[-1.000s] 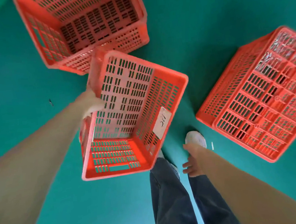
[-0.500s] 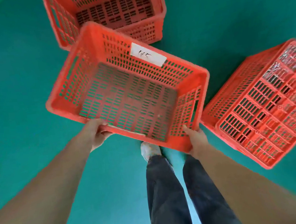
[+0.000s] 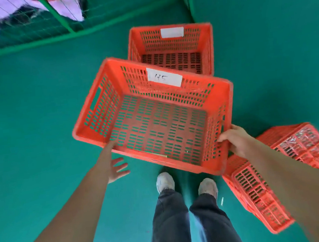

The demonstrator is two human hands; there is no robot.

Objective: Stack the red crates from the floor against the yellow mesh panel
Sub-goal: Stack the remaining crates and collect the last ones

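Gripping one of three crates, seemingly one-handed.

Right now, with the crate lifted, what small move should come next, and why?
Probably close the left hand on the near rim of the held crate. Its fingers are spread just under that rim, so only the right hand grips, at the right wall. With both hands on, it could go onto the upright crate ahead.
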